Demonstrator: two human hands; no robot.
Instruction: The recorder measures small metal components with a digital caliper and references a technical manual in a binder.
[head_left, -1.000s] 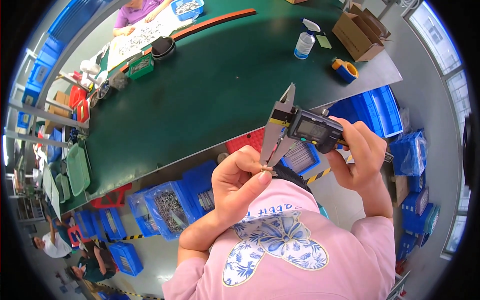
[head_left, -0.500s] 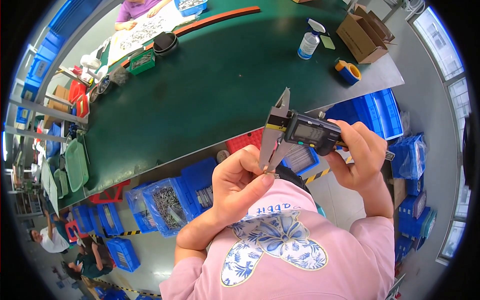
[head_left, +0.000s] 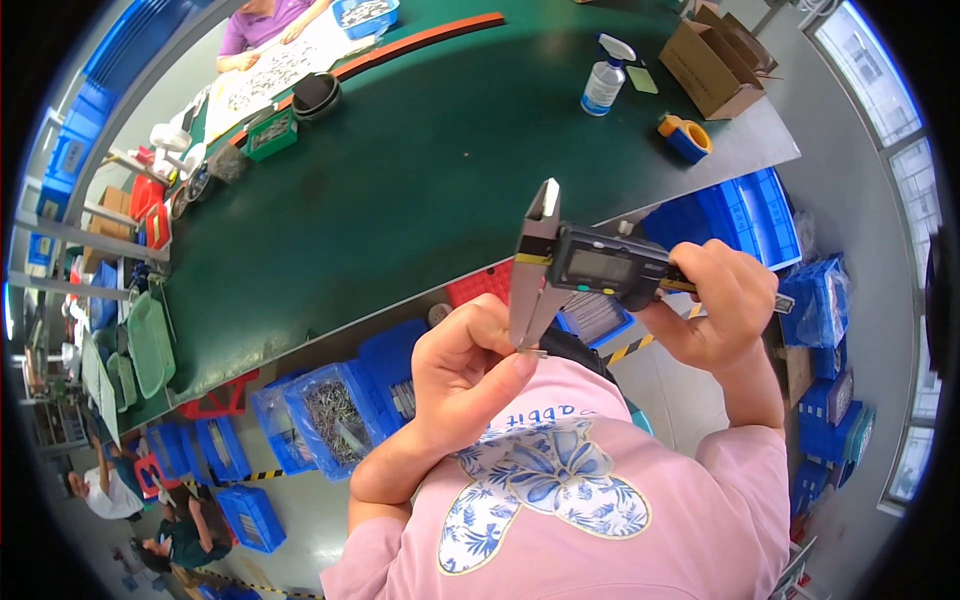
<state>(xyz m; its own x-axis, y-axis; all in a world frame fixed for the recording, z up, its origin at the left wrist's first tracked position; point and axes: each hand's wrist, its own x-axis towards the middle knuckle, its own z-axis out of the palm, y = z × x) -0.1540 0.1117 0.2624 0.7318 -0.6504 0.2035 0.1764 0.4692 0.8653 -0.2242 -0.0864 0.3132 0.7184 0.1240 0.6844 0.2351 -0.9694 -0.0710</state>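
Note:
My right hand (head_left: 722, 305) grips a digital caliper (head_left: 605, 266) by its beam, with the black display housing facing up. Its long metal jaws point down to my left hand (head_left: 465, 365), whose thumb and index finger pinch a small, thin metal pin (head_left: 537, 353). The jaw tips meet the pin at the fingertips; how much of it sits between them is partly hidden by the fingers. Both hands are held in front of my pink shirt, just off the near edge of the green table (head_left: 400, 200).
On the table are a spray bottle (head_left: 603, 80), a tape roll (head_left: 686, 137), a cardboard box (head_left: 712, 68) and a green tray of parts (head_left: 271, 134). Blue bins (head_left: 340, 415) with metal parts stand below the near edge. Across the table, a person in purple (head_left: 262, 28) handles small parts.
The caliper jaws look closer together at the pin than before. The caliper and both hands have shifted slightly left in view, along with the whole scene.

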